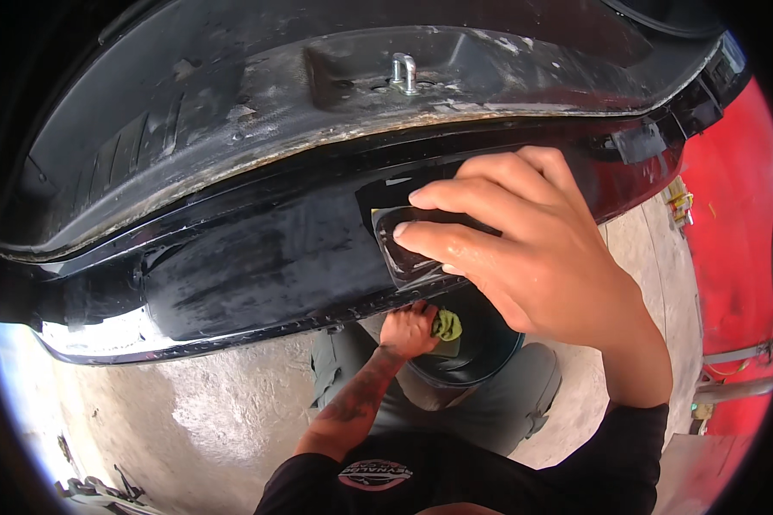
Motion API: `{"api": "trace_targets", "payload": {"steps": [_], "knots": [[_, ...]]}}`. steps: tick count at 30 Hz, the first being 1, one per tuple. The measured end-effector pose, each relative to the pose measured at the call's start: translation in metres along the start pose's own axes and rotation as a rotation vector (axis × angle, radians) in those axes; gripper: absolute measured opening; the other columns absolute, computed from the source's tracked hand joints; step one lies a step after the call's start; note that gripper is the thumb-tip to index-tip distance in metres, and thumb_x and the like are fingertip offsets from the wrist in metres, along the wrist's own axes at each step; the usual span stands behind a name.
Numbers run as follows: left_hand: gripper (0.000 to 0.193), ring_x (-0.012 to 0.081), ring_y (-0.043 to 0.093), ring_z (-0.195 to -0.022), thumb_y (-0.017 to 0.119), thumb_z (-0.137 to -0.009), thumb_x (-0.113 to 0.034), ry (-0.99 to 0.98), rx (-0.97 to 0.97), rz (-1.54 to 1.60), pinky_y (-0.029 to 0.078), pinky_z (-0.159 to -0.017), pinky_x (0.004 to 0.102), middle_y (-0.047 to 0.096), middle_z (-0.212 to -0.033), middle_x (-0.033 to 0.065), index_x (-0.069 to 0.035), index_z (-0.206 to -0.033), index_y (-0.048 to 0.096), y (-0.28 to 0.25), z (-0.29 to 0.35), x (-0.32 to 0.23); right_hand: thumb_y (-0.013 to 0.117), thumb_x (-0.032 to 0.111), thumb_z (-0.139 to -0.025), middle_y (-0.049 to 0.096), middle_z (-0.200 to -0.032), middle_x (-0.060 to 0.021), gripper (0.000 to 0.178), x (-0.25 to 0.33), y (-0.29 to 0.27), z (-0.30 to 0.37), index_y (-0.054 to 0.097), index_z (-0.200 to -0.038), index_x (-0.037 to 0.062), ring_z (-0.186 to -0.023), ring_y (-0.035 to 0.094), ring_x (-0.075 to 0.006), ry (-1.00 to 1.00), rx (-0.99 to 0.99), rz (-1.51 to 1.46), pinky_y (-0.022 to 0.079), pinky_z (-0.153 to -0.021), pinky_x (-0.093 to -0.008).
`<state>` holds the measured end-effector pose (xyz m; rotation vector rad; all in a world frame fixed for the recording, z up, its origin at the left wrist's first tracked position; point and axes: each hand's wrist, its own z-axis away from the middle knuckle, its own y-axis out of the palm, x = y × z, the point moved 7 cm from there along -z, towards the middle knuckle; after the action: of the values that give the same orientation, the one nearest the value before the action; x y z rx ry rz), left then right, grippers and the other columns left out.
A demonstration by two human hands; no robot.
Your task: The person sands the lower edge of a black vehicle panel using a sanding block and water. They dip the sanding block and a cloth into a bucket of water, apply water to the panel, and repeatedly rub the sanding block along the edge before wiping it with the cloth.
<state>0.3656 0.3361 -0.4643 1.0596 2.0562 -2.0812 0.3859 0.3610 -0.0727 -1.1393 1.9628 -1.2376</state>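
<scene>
My right hand [537, 245] grips a dark sanding block [416, 262] with a thin grey sheet under it. The block lies flat on the wet, glossy black car bumper [232, 287]. Thumb and fingers hold it from both sides, and the palm hides its right part. Lower down, below the bumper's near edge, my left hand [410, 331] is closed on a yellow-green cloth [447, 326]. That hand is over a dark bucket [468, 369] between my knees. The bumper's edge covers part of the bucket.
Beyond the bumper is the car's trunk sill [258, 112], scuffed and worn, with a metal latch striker [405, 75] standing up from it. A red panel [739, 240] rises at the right. Pale concrete floor [215, 408] lies below.
</scene>
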Motion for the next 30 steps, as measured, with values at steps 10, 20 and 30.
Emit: {"api": "trace_targets", "payload": {"steps": [10,20,30], "knots": [[0.058,0.0299,0.066,-0.102,0.086,-0.064,-0.035,0.017,-0.053,0.018,0.058,-0.083,0.044,0.063,-0.114,0.0082,-0.016,-0.116,0.069,-0.003,-0.002,-0.002,0.075,0.012,-0.076,0.069,-0.119,-0.0028,0.036,-0.007,-0.003,0.001,0.075,-0.112,0.0116,-0.109,0.061,-0.0253,-0.009,0.01,0.041,0.042,-0.093,-0.0408],[0.056,0.0292,0.067,-0.102,0.086,-0.063,-0.035,0.021,-0.065,0.013,0.058,-0.084,0.0432,0.063,-0.112,0.0069,-0.016,-0.113,0.07,-0.003,-0.002,-0.004,0.071,0.007,-0.082,0.066,-0.123,-0.0092,0.035,-0.027,-0.015,0.03,0.074,-0.116,0.0089,-0.113,0.064,-0.0286,0.211,0.128,0.05,0.036,-0.114,-0.0542],[0.055,0.0297,0.067,-0.1,0.085,-0.064,-0.034,0.007,-0.087,-0.015,0.059,-0.082,0.0436,0.064,-0.111,0.0076,-0.015,-0.113,0.07,-0.002,0.001,-0.001,0.074,0.008,-0.079,0.065,-0.118,-0.0092,0.036,-0.019,-0.019,0.02,0.074,-0.115,0.0063,-0.1,0.06,-0.0304,0.138,0.074,0.046,0.043,-0.093,-0.0417]]}}
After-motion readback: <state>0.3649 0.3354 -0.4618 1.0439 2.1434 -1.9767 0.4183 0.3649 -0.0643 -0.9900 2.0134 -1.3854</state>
